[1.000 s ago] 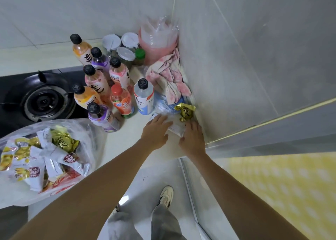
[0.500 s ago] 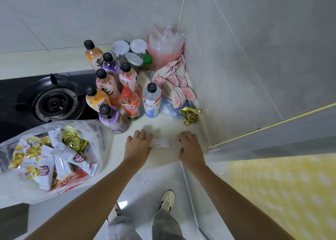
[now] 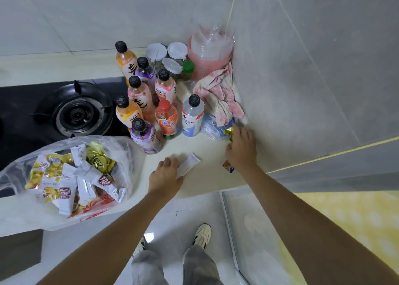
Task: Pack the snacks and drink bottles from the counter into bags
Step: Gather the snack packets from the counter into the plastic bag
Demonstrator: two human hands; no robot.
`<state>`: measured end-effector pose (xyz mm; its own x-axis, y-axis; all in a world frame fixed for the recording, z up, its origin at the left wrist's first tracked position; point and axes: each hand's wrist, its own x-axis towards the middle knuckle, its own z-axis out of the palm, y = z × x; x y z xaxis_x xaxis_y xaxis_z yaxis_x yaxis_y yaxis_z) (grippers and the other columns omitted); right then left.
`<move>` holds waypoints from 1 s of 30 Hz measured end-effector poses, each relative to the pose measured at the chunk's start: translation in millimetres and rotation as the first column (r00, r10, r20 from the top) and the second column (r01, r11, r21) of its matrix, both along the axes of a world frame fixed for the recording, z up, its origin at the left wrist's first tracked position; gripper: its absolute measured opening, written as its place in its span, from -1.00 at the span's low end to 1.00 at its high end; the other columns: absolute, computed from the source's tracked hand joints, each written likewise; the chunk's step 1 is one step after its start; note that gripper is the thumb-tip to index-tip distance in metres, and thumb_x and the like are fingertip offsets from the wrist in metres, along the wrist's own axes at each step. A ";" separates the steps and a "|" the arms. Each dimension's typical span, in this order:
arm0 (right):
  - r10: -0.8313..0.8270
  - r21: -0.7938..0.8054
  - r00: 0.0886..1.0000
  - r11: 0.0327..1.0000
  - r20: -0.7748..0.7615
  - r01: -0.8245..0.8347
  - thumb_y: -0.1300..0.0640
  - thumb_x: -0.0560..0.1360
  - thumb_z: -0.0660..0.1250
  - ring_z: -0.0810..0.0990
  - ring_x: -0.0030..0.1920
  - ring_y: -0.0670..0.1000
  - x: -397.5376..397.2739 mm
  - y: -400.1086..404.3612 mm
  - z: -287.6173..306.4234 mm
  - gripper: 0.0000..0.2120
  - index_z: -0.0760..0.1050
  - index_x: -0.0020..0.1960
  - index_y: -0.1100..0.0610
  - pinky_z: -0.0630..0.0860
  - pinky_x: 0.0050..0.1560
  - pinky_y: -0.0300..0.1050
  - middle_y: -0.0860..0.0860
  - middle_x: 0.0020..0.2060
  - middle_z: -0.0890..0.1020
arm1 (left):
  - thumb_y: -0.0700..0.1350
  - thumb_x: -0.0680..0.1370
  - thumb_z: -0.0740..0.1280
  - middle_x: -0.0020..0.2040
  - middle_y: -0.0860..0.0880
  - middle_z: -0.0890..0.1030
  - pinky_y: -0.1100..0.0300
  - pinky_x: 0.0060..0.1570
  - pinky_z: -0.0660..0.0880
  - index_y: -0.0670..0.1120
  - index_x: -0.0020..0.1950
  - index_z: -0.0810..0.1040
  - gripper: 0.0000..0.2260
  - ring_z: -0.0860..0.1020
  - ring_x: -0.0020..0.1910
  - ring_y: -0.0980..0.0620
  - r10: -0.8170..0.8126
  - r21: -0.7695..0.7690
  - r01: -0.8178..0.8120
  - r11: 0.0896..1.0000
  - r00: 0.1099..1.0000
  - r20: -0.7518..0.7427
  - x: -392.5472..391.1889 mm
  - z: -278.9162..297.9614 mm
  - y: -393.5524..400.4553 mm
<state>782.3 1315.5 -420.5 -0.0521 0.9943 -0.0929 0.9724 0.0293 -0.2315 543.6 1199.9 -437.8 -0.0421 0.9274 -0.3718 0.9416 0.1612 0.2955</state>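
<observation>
Several drink bottles (image 3: 146, 103) stand upright in a cluster on the pale counter (image 3: 207, 183). To the left lies a clear plastic bag (image 3: 129, 155) filled with snack packets (image 3: 64, 176). My left hand (image 3: 167, 174) holds one end of a white snack packet (image 3: 190, 162) against the counter. In the corner, my right hand (image 3: 241, 148) has its thumb and fingers on a gold snack packet (image 3: 228, 132). A red packet (image 3: 227, 166) sticks out from under that hand's palm.
A black gas burner (image 3: 79, 114) sits left of the bottles. White-lidded jars (image 3: 170, 56), a bagged stack of pink cups (image 3: 207, 53), a pink cloth (image 3: 218, 92) and crumpled blue plastic (image 3: 212, 127) fill the tiled corner. The counter edge runs below my hands.
My right hand has moved forward from the counter's front into the corner, onto the gold packet. My left hand has slid back and left with the white packet.
</observation>
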 end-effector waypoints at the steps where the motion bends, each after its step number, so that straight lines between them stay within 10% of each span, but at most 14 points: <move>1: 0.009 0.013 1.000 1.000 0.019 -0.010 0.22 0.40 0.42 0.41 0.35 0.30 -0.4 -0.9 -0.8 -0.37 0.37 0.46 0.16 0.42 0.33 0.17 0.16 0.32 0.49 | 0.09 0.57 0.36 0.18 -0.05 0.50 0.04 -0.12 0.54 -0.06 0.31 0.41 -0.61 0.50 0.15 -0.08 0.007 -0.003 -0.007 1.000 1.000 0.005 -0.8 0.4 -0.8; 7: 0.084 0.012 0.996 0.996 -0.019 -0.084 0.36 0.37 0.45 0.48 0.13 0.17 3.3 -12.7 -2.5 -0.63 0.49 0.12 0.13 0.59 -0.02 0.06 0.14 0.20 0.47 | 0.05 0.58 0.32 0.17 -0.05 0.51 0.14 -0.20 0.42 -0.06 0.34 0.38 -0.62 0.52 0.13 -0.07 0.019 -0.017 -0.019 1.000 1.000 0.009 -2.9 3.8 -5.3; 18: 0.141 0.090 0.989 0.987 -0.050 -0.136 0.26 0.39 0.43 0.45 0.13 0.18 20.2 -24.3 9.4 -0.67 0.46 0.11 0.14 0.51 0.05 0.00 0.15 0.15 0.48 | 0.01 0.57 0.32 0.13 -0.06 0.51 0.08 -0.19 0.42 -0.07 0.30 0.39 -0.65 0.53 0.12 -0.10 0.062 -0.033 -0.061 0.998 0.998 0.029 -5.4 4.3 -12.6; 30: 0.144 -0.179 0.990 0.973 -0.004 -0.143 0.02 0.44 0.47 0.43 0.11 0.17 9.8 -72.8 -12.9 -0.47 0.38 0.34 0.06 0.60 0.00 0.02 0.10 0.27 0.36 | 0.01 0.55 0.33 0.17 -0.08 0.48 0.02 -0.18 0.51 -0.08 0.33 0.37 -0.60 0.50 0.13 -0.12 0.079 -0.002 -0.079 0.997 0.997 0.012 -3.5 1.7 -18.4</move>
